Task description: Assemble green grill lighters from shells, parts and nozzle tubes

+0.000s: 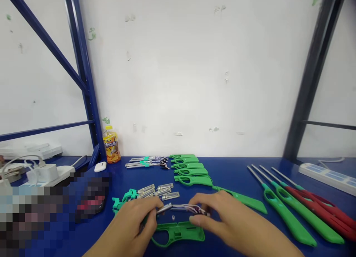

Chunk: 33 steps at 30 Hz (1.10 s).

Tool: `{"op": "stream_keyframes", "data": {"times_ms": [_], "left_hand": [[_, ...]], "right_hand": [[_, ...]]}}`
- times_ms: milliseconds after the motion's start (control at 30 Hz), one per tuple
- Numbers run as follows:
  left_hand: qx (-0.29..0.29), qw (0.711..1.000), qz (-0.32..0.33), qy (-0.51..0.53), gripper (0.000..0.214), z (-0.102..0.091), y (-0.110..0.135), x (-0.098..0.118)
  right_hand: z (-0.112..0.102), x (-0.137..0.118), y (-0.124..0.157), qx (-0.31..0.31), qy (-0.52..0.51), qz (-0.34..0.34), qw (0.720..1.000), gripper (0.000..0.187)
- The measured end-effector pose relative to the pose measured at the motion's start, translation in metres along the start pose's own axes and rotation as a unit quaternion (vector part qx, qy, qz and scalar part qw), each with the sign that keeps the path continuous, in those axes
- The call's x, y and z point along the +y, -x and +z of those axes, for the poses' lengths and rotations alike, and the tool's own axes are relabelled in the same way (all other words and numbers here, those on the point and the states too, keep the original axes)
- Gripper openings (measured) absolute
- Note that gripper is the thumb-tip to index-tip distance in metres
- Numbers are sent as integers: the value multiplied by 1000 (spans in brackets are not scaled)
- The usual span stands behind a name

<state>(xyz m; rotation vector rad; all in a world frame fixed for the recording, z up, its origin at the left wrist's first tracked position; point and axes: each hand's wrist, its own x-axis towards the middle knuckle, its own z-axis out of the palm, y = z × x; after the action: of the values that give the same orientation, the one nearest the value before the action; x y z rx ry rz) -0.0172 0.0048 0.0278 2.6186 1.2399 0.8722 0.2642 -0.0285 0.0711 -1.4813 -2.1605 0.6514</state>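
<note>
My left hand [136, 221] pinches one end of a thin metal tube with wires [178, 208]. The other, wired end is pinched by my right hand [222, 218]. Both hold it just above an open green plastic handle shell [179, 233] lying on the blue table [228, 171]. Several small metal parts [158, 192] and teal plastic pieces [124, 199] lie right behind my left hand.
A stack of green handle shells [189, 168] and several metal tube assemblies [147, 161] lie farther back. Finished green lighters [286, 212] and red lighters [325, 208] lie at the right. An orange drink bottle [111, 145], a power strip [328, 175] and chargers [41, 173] stand at the edges.
</note>
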Motion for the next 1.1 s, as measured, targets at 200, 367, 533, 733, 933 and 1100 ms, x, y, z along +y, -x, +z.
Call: {"op": "stream_keyframes", "data": {"times_ms": [200,367,533,733,933,1100], "left_hand": [[-56,997,-53,14,30,-8,9,-18],[-120,986,-74,83,26,-23,12,-16],[-131,985,-57,91,21,-25,13,-15],[-151,984,-56,71,19,-29,12,-14],[-156,984,-73,39,18,-31,19,-21],[-158,983,-91,11,17,-28,20,-28]], "right_hand": [[11,-15,-9,-24,59,12,998,14],[17,-8,-16,0,65,-11,998,18],[21,2,-21,-5,67,-28,997,20],[30,1,-23,-7,82,-36,996,17],[39,-9,-23,-33,95,-41,994,11],[45,-13,-25,-69,96,-23,993,11]]}}
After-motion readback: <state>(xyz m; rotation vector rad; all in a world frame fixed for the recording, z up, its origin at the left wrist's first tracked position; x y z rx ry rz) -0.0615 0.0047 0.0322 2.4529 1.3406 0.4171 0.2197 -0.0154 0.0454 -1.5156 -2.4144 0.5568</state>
